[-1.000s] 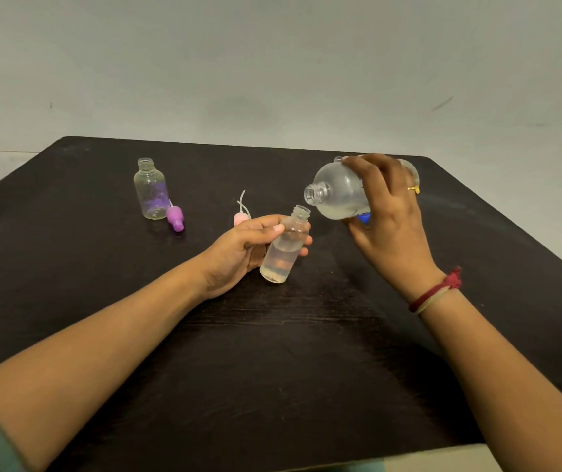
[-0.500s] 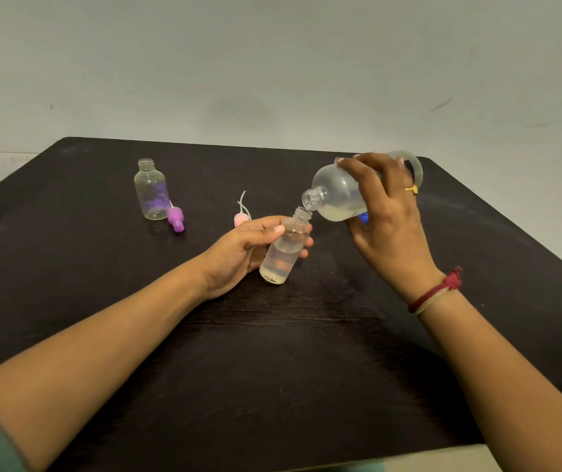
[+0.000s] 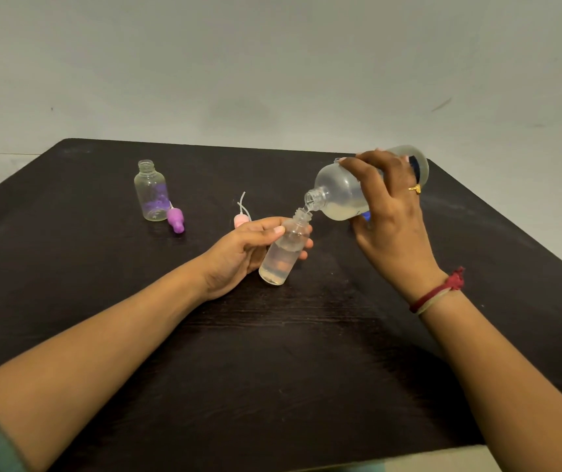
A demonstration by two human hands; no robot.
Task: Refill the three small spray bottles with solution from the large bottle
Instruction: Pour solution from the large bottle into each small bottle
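Observation:
My left hand grips a small clear bottle, tilted with its open neck up and to the right, partly filled with clear liquid. My right hand holds the large frosted bottle tipped down to the left, its mouth right over the small bottle's neck, and liquid runs from one into the other. Another small clear bottle stands uncapped at the back left. A purple spray cap lies beside it. A pink spray cap with its tube lies behind my left hand.
Everything sits on a dark wooden table in front of a plain grey wall. A blue piece shows just behind my right hand. The table's near edge is at the bottom right.
My right hand has tipped the large bottle further down and brought its mouth onto the small bottle's neck. My left hand has stayed in place.

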